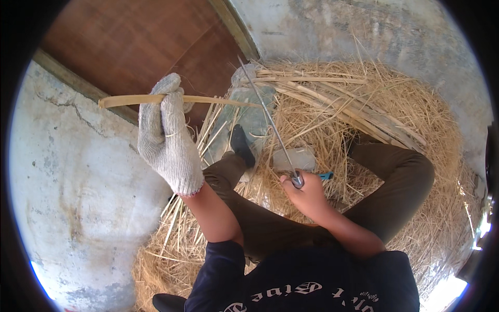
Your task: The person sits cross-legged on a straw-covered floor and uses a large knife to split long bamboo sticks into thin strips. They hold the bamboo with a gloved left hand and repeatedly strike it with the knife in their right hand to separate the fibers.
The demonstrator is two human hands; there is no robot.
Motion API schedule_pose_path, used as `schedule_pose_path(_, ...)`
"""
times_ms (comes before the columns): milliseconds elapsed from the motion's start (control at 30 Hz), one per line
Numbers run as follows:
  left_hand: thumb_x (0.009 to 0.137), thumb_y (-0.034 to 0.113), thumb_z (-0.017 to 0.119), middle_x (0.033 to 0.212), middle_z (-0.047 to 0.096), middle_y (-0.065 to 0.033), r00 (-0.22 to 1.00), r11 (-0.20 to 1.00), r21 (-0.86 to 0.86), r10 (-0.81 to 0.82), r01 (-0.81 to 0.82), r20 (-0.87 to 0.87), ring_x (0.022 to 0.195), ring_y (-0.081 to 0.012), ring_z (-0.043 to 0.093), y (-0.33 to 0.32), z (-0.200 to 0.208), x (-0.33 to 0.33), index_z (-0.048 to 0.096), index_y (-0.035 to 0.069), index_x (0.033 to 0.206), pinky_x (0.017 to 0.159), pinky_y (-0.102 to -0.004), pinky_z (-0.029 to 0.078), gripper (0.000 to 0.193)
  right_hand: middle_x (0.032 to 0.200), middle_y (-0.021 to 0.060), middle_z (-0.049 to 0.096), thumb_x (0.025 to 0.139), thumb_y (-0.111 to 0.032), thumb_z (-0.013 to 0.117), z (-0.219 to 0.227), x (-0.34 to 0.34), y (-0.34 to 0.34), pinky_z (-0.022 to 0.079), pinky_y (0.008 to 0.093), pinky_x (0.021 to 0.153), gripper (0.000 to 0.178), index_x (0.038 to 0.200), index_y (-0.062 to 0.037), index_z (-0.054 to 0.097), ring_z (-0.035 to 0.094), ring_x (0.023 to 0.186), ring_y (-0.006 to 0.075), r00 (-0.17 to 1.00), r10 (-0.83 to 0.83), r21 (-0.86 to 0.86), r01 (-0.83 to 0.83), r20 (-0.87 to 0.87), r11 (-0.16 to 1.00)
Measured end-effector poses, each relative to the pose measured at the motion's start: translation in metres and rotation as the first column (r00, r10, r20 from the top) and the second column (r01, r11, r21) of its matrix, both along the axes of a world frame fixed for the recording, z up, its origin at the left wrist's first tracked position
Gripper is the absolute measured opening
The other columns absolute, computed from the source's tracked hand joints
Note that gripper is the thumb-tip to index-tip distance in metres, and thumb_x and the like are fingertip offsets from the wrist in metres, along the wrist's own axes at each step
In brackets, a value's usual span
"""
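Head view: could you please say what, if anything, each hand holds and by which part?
The gloved left hand holds a pale strip partway along its length; the bare right hand grips a long thin tool by its near end.

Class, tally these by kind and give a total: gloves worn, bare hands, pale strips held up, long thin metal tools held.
Worn glove: 1
Bare right hand: 1
Pale strip in the left hand: 1
Long thin metal tool: 1
Total: 4
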State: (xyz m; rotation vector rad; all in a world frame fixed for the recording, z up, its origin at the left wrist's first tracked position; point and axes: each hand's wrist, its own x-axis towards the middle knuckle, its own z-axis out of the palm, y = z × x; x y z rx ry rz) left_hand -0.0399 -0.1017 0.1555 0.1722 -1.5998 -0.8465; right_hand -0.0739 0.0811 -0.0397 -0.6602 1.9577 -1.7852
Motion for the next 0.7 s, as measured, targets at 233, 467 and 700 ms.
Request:
schedule_pose_path(233, 0.095, -0.001, 0.069, 0.113, 0.071, -0.0150, 0.997, 0.999, -0.054, 0.002, -0.007, -0.081, 0.098, -0.0196, 0.071, 0.010, -0.010, 0.005, 0.067, -0.003, 0.115, 0.082, -0.0325, 0.062, 0.021, 0.054, 0.0011, 0.049, 0.093, -0.015, 0.069, 0.008, -0.002, 0.008, 0.034, 0.0332, 0.049, 0.025, 0.076, 0.0017, 0.061, 0.041, 0.052, 0.0083, 0.990, 0.136, -0.061, -0.138, -0.044, 0.988)
schedule_pose_path(467, 0.089, -0.009, 0.071, 0.112, 0.070, -0.0157, 0.995, 0.999, -0.009, 0.034, -0.035, -0.096, 0.096, -0.0204, 0.071, 0.005, -0.011, 0.011, 0.063, -0.001, 0.110, 0.083, -0.0339, 0.063, 0.024, 0.054, 0.0006, 0.047, 0.091, -0.017, 0.068, 0.000, -0.001, 0.005, 0.035, 0.0353, 0.051, 0.027, 0.073, 0.0009, 0.058, 0.041, 0.053, 0.0097, 0.994, 0.060, -0.013, -0.059, 0.092, 0.998)
schedule_pose_path(700, 0.088, -0.007, 0.074, 0.111, 0.070, -0.0136, 0.996, 0.999, 0.034, 0.042, -0.040, -0.073, 0.096, -0.0177, 0.069, -0.003, -0.012, 0.012, 0.067, -0.001, 0.103, 0.082, -0.0320, 0.062, 0.017, 0.055, -0.0007, 0.047, 0.093, -0.018, 0.067, 0.029, 0.003, 0.011, 0.035, 0.0342, 0.051, 0.033, 0.068, -0.0019, 0.053, 0.041, 0.053, 0.0090, 0.962, 0.221, 0.077, -0.235, 0.159, 0.969)
